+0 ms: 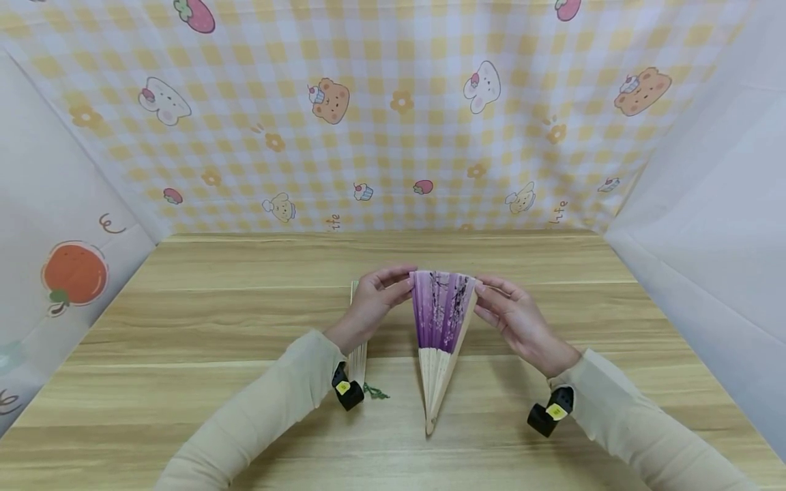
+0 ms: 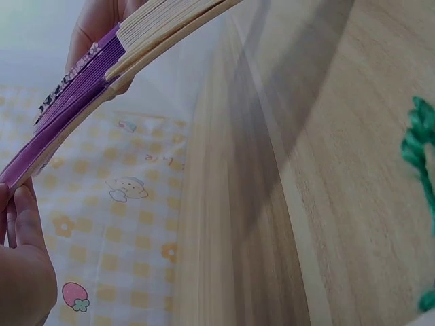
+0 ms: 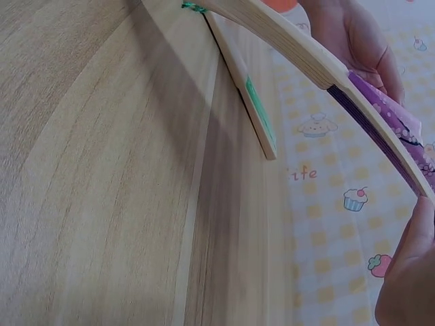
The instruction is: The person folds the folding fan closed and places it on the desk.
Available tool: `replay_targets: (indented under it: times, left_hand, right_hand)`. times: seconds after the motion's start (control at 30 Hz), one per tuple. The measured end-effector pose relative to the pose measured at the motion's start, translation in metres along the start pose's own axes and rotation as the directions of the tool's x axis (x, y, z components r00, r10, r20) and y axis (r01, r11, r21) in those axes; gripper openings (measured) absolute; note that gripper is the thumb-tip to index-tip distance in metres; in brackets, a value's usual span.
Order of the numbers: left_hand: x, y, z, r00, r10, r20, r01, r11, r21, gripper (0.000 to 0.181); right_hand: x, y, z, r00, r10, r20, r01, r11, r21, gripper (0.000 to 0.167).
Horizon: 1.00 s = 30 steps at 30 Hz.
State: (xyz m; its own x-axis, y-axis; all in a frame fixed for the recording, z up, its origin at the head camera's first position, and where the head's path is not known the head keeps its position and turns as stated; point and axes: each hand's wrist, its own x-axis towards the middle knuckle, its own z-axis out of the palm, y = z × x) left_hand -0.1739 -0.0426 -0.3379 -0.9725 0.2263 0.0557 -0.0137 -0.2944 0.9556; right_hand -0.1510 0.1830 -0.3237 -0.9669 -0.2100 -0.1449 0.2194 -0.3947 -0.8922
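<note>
A purple folding fan (image 1: 439,310) with a blossom print and pale wooden ribs is partly spread between both hands in the head view. My left hand (image 1: 376,300) pinches the upper end of its left outer rib, and my right hand (image 1: 512,317) pinches the upper end of the right one. The narrow pivot end points down toward me. In the left wrist view the fan (image 2: 88,92) is raised off the table. A second, folded fan (image 3: 255,115), with green cloth and a green tassel (image 1: 376,392), lies on the table, partly behind my left wrist.
The wooden table (image 1: 215,354) stretches around both arms. At its back edge hangs a yellow checked cloth (image 1: 393,136) with cartoon prints, and white sheets (image 1: 706,204) stand along the sides. Black wrist cameras (image 1: 549,412) sit on both cuffs.
</note>
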Motion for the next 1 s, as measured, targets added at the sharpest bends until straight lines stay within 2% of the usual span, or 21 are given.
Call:
replay_targets:
  times: [0.27, 0.53, 0.77, 1.0]
  left_hand:
    - [-0.0007, -0.0023, 0.0021, 1.000, -0.006, 0.012, 0.005, 1.000, 0.013, 0.029]
    - [-0.0015, -0.0013, 0.0040, 0.999, -0.032, 0.009, 0.032, 0.999, -0.019, 0.028]
    - [-0.0034, -0.0012, 0.0057, 0.999, -0.017, 0.035, 0.017, 1.000, -0.013, 0.034]
    - [-0.0051, -0.0009, 0.0103, 0.999, -0.022, 0.034, 0.021, 1.000, 0.019, 0.032]
  right_hand:
    - [-0.0019, 0.0002, 0.0010, 1.000, 0.013, 0.007, -0.013, 1.000, -0.004, 0.013]
    - [-0.0021, 0.0014, 0.0034, 1.000, 0.024, -0.002, -0.024, 1.000, -0.015, 0.013]
    - [-0.0040, 0.0008, 0.0055, 0.999, 0.031, -0.012, -0.031, 0.999, -0.015, 0.013]
    - [-0.0064, 0.0017, 0.0078, 0.999, 0.033, 0.010, -0.033, 0.999, -0.015, 0.011]
